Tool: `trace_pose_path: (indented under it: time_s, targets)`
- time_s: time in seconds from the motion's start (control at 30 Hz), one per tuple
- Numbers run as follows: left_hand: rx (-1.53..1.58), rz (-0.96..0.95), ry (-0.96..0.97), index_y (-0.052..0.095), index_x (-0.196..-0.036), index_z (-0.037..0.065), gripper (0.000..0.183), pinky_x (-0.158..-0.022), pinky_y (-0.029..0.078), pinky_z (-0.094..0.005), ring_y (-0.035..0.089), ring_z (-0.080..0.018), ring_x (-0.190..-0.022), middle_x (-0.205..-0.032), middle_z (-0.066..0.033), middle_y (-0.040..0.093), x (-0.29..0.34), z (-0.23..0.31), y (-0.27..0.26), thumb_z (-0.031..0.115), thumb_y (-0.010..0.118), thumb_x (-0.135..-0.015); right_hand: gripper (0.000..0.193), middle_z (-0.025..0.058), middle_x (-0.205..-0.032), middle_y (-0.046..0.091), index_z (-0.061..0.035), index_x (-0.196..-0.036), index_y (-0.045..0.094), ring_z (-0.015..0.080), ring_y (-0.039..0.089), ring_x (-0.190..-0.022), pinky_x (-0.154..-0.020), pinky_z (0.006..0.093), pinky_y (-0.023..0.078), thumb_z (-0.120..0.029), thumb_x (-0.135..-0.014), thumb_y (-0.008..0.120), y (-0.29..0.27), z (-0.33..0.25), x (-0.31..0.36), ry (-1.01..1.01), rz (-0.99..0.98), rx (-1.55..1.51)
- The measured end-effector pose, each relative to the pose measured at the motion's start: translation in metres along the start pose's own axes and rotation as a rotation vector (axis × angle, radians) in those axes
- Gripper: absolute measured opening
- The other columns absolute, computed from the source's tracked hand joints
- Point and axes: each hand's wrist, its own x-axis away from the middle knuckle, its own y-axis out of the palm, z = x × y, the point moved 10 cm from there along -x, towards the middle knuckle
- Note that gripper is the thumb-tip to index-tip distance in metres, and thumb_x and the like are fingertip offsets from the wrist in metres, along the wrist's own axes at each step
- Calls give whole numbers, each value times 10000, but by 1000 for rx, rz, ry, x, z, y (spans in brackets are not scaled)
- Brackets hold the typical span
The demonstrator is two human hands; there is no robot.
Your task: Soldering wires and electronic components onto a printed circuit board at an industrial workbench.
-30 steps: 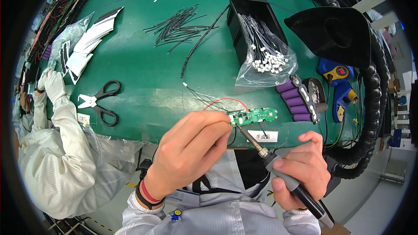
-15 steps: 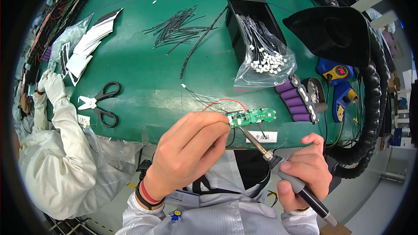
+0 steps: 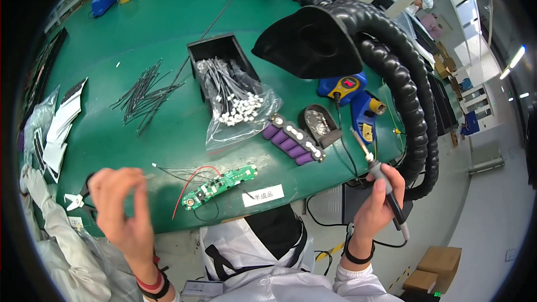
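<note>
My right hand (image 3: 373, 212), at the right, is closed round a soldering iron (image 3: 386, 182). Its metal tip points up and away, just left of a blue iron stand (image 3: 366, 117). My left hand (image 3: 123, 212) is raised over the near left of the table, somewhat blurred, fingers loosely bent and apart with nothing visible in them. Behind it, black-handled scissors (image 3: 84, 200) are partly hidden. Between my hands a green circuit board (image 3: 224, 184) lies on the table with a red wire (image 3: 190, 182) and thin dark wires attached.
A black bin (image 3: 221, 45) holds a bag of white-plugged cables (image 3: 240, 106). Beside it are a purple battery pack (image 3: 293, 141), a small dark tray (image 3: 319, 123), a blue soldering station (image 3: 342, 85) and a black fume hood (image 3: 313, 42). At left, a co-worker's gloved arm (image 3: 59, 212) reaches in.
My left hand has let go of the circuit board and moved left. My right hand has carried the soldering iron away from the board towards its stand. The view has swung right.
</note>
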Motion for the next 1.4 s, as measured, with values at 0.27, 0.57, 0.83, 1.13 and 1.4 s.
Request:
trace_pose_path:
  time_s: [0.27, 0.57, 0.83, 1.13, 1.4]
  targets:
    - [-4, 9, -250, 629, -943, -25, 77, -712, 452, -299, 580, -196, -808, -920, -88, 641, -1, -80, 0, -54, 659, -878, 186, 139, -1008, 688, 23, -1093, 673, 242, 653, -917, -823, 304, 489, -16, -913, 646, 35, 42, -15, -42, -264, 221]
    - [220, -116, -276, 664, -924, -30, 73, -614, 463, -290, 572, -179, -642, -855, -99, 657, -5, -63, 63, -33, 691, -856, 258, 78, -1048, 630, 38, -1217, 603, 121, 578, -898, -840, 264, 461, -128, -1032, 532, -38, 68, -26, 116, 136, -27]
    - [142, -220, -341, 657, -955, -48, 95, -682, 503, -316, 637, -209, -731, -943, -121, 660, 27, -85, 66, -76, 638, -866, 158, 19, -922, 586, -6, -1139, 606, 83, 543, -800, -751, 228, 441, -93, -1014, 566, -67, 92, -60, 187, 281, -131]
    - [100, -142, -284, 671, -1126, -26, 236, -849, 507, -341, 651, -281, -998, -1185, -140, 640, 30, -52, 53, -59, 551, -926, 196, -8, -881, 611, -52, -1149, 669, 67, 539, -780, -718, 214, 430, -151, -992, 611, -51, 144, -107, 279, 122, 33]
    - [274, -112, -228, 660, -1181, -17, 336, -899, 497, -385, 617, -317, -1049, -1169, -176, 633, 23, 0, 36, -23, 606, -850, 461, 138, -1354, 610, -15, -1423, 490, 184, 606, -1141, -955, 283, 460, -172, -1002, 594, -9, 181, -76, 680, 59, -652]
